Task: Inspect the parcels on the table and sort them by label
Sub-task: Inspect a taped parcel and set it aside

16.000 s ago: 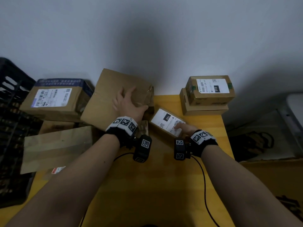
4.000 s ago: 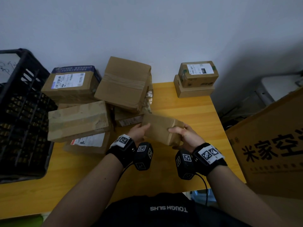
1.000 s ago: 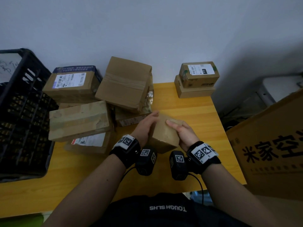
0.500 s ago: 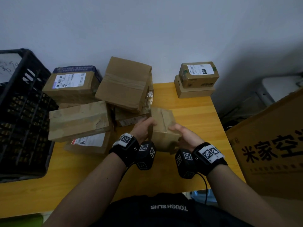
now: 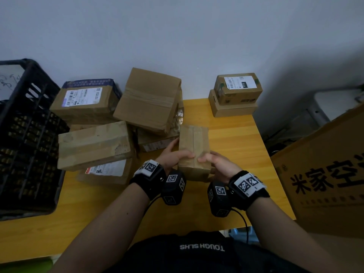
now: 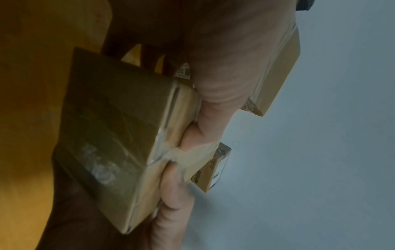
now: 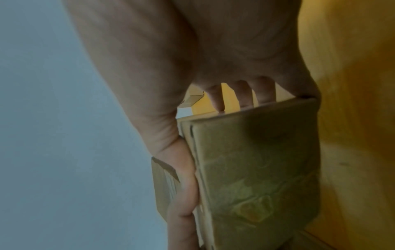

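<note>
While both hands (image 5: 194,161) grip it, the small parcel (image 5: 194,142) sits between them.

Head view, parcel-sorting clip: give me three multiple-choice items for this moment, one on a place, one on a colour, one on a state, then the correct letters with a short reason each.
1. Where does the labelled box marked 010 sit?
A. inside the black crate
B. on top of another box at the far right of the table
C. in the person's hands

2. What colour is the table top?
A. yellow
B. white
C. grey

3. How is the small taped parcel held?
A. by the left hand alone
B. lying untouched on the table
C. between the left hand and the right hand

Answers:
1 B: it rests on a flatter box near the wall.
2 A: the bare wood reads yellow.
3 C: both thumbs lie on its top face, fingers round its sides.
</note>
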